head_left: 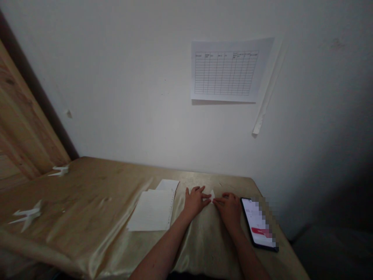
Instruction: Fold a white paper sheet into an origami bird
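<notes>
Between my two hands is a small piece of folded white paper (212, 193), low over the cloth-covered table. My left hand (194, 201) reaches it from the left, with thumb and forefinger closed on its edge and the other fingers fanned out. From the right, my right hand (230, 208) pinches its lower edge with the fingertips. The fingers cover part of the paper, so its full shape is hidden. Left of my left hand lies a stack of white paper sheets (153, 210). A phone (258, 223) with a lit screen rests beside my right hand.
Two folded paper cranes, a nearer one (29, 214) and a farther one (60, 170), stand on the left of the shiny gold tablecloth (87, 202). Behind the table, a printed chart (227, 72) hangs on the wall. Wooden boards (23, 101) rise at the left.
</notes>
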`<state>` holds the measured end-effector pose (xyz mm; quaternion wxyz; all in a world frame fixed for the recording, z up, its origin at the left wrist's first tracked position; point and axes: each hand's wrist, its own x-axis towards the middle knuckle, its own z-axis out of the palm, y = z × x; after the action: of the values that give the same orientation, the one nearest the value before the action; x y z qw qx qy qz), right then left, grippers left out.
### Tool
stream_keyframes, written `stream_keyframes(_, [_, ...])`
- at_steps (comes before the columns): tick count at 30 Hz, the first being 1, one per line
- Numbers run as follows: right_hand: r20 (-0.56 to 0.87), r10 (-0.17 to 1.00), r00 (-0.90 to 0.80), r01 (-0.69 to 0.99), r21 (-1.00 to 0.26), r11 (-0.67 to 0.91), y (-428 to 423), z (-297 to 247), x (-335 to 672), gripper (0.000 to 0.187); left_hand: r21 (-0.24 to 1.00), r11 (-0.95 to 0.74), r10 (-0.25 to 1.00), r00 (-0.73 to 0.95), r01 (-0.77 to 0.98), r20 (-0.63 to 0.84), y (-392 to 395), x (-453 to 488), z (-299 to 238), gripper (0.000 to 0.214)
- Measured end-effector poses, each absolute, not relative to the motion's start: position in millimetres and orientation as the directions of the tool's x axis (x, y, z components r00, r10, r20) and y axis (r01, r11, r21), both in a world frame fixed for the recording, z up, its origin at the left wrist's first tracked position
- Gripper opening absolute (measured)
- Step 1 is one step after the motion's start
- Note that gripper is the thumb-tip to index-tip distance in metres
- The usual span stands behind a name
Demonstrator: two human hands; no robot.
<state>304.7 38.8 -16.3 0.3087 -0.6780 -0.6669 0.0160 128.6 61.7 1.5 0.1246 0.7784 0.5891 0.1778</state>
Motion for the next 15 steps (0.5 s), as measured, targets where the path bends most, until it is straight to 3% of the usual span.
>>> stream_keyframes(15, [0.337,0.941,0.022,0.947,-0.308,0.088,44.9,-22.8,304.6,0.025,0.34,-0.274,0.961,0.247,0.9,0.122,60.8,130.0,0.4,0.039])
